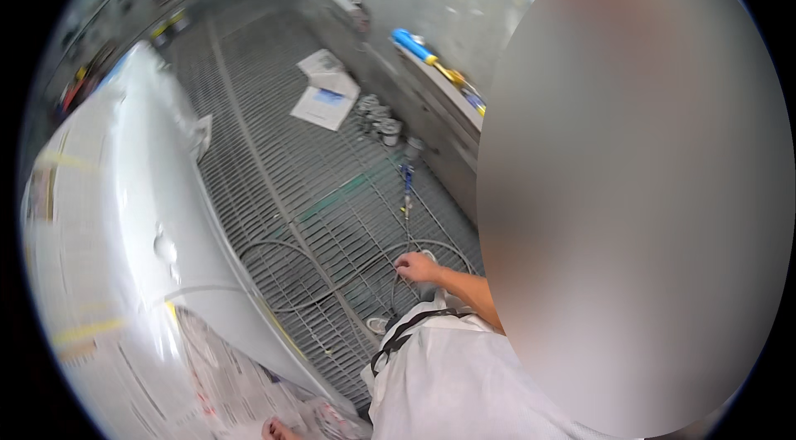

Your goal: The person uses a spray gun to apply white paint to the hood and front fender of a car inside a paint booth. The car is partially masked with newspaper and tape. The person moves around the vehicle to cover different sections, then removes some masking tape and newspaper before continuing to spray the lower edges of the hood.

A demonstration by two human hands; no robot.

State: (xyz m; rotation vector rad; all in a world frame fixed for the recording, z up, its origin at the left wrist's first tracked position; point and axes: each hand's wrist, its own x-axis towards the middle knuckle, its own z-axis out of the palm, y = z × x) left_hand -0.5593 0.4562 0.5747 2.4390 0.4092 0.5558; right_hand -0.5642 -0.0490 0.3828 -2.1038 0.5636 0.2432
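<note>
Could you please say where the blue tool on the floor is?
In the head view, the blue tool lies mid-picture, below the grey cups and above the right hand.

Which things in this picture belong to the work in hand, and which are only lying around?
Seemingly part of the work:
pale shiny panel
printed paper on it, nearest the left hand

Seemingly just lying around:
white paper sheets on the grating
grey cups
blue cylinder with yellow end
</note>
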